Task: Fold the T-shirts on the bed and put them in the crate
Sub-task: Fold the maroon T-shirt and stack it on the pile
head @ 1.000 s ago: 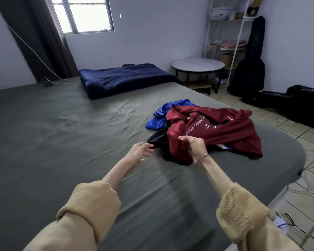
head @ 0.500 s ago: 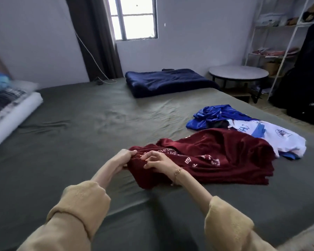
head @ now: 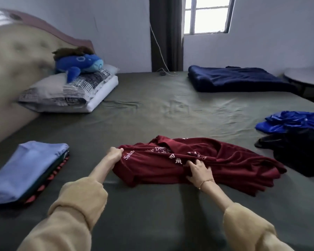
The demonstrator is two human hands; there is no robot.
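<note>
A crumpled maroon T-shirt (head: 225,163) with white lettering lies on the grey-green bed sheet (head: 152,113) in front of me. My left hand (head: 114,154) pinches its left edge. My right hand (head: 198,169) grips a fold near the shirt's middle. At the left lies a stack of folded shirts (head: 25,171), a light blue one on top. To the right a blue shirt (head: 290,121) and a black shirt (head: 301,151) lie unfolded. No crate is in view.
Pillows (head: 69,93) with a blue plush toy (head: 78,64) sit at the padded headboard (head: 13,57), far left. A folded navy blanket (head: 237,78) lies at the far side. A round table's edge (head: 304,77) shows at the right.
The maroon shirt has been dragged left, away from the pile, toward the bed's middle. My view swung left, bringing the pillows and folded stack into sight. My right hand shifted along the shirt.
</note>
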